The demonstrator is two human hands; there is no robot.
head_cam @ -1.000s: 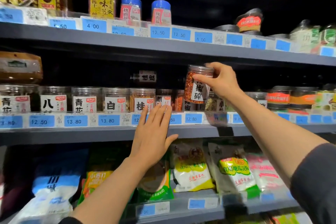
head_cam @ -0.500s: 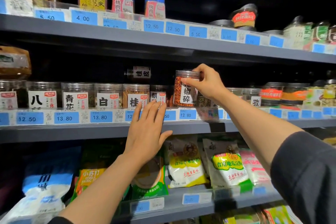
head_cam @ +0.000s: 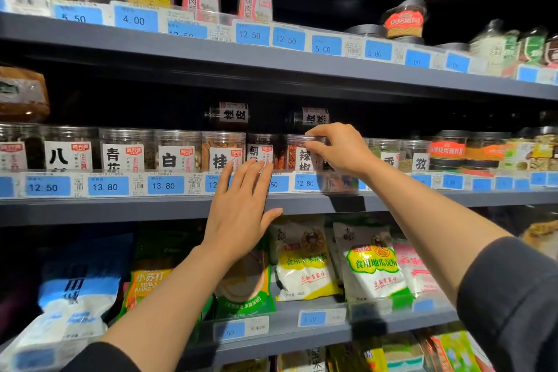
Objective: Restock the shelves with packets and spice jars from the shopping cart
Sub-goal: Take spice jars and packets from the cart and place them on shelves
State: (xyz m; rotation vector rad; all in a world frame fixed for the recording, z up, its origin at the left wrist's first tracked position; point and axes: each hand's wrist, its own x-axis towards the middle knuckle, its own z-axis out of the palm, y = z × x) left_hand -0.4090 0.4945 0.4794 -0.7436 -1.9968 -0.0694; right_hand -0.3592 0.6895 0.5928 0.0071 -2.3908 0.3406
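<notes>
The chilli-flake jar, raised a second ago, is now seated in the middle-shelf row, still pinched at its lid by the right hand, while the left hand is held flat and empty against the shelf edge.

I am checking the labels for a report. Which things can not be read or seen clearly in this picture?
- Chilli jar, head view: the right hand covers its right side and label edge.
- Price tag: the left hand hides its first digits.
- Price tags at far right: blurred, unreadable.
- Bottom-shelf packets: cut off by the lower edge.
- Shopping cart: not in view.

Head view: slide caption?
Right hand sets clear red-chili spice jar into middle-shelf row; open left hand at grey shelf edge.
</notes>
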